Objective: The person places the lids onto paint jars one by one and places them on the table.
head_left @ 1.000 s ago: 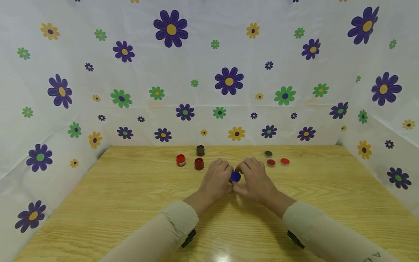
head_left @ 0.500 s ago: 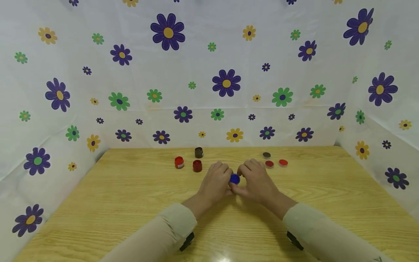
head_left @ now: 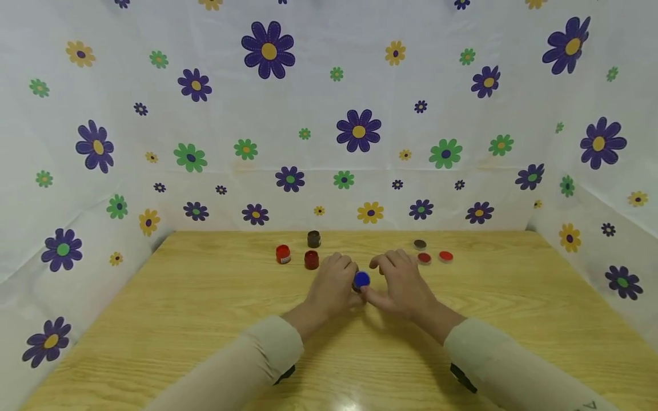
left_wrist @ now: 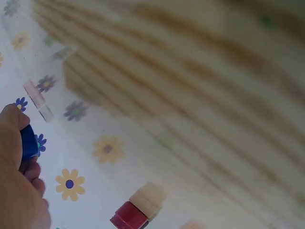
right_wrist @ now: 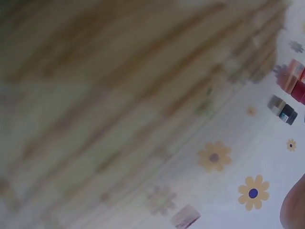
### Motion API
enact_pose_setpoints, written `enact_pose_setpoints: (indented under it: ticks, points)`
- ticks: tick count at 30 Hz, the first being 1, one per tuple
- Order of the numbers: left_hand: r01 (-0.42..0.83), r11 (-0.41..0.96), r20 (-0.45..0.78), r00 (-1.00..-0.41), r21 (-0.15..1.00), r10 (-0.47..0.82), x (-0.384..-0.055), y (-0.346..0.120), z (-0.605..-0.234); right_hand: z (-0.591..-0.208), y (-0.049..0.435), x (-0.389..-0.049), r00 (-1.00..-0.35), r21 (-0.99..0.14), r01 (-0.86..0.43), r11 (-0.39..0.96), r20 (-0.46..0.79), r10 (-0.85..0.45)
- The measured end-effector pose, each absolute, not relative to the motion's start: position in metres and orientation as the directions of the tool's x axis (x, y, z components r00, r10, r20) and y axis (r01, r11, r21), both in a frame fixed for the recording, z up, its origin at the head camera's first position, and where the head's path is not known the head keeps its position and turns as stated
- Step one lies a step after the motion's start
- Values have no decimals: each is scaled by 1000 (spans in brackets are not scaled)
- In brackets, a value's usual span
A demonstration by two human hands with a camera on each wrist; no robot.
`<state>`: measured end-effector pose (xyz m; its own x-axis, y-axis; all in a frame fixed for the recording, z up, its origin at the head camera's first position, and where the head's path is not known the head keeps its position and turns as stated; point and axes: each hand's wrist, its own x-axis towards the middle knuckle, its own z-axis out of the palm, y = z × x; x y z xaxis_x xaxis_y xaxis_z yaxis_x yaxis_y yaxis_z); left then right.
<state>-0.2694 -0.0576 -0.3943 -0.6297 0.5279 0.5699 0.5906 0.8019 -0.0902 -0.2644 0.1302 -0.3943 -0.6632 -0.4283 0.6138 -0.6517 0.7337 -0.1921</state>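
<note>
My left hand (head_left: 331,285) grips a small blue paint jar (head_left: 362,280) just above the middle of the wooden table. Its round blue top faces up; whether a lid sits on it I cannot tell. In the left wrist view the blue jar (left_wrist: 29,143) shows between thumb and fingers of the left hand (left_wrist: 16,176). To the right of the jar, my right hand (head_left: 403,285) has its fingers bent loosely and apart from it, while the thumb tip touches or nearly touches the jar's near side. Only a finger edge of the right hand (right_wrist: 295,205) appears in the right wrist view.
Behind the left hand stand a red jar (head_left: 283,254), a dark red jar (head_left: 311,260) and a dark brown jar (head_left: 314,239). At the back right lie a dark lid (head_left: 420,244), a dark red lid (head_left: 424,258) and a bright red lid (head_left: 445,257). Flower-printed cloth (head_left: 308,103) encloses the table's back and sides.
The right fingers have come away from the blue jar, opening a gap. The left hand has shifted slightly left with the jar.
</note>
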Motion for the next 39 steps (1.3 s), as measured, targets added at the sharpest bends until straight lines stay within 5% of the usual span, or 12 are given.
enact_pose_setpoints:
  ticks: [14,20,39]
  points:
    - [662,745,631,-545,-81,552,-264,-53,-399,-396,133,-264,-591,-148,-735,661,617,-520]
    - [669,742,636,-552,-48,539,-264,-52,-399,-398,133,-266,-540,-93,-753,652,653,-531]
    - [646,763,624,-590,-15,512,-266,-51,-403,-395,133,-264,-594,-90,-687,721,641,-485]
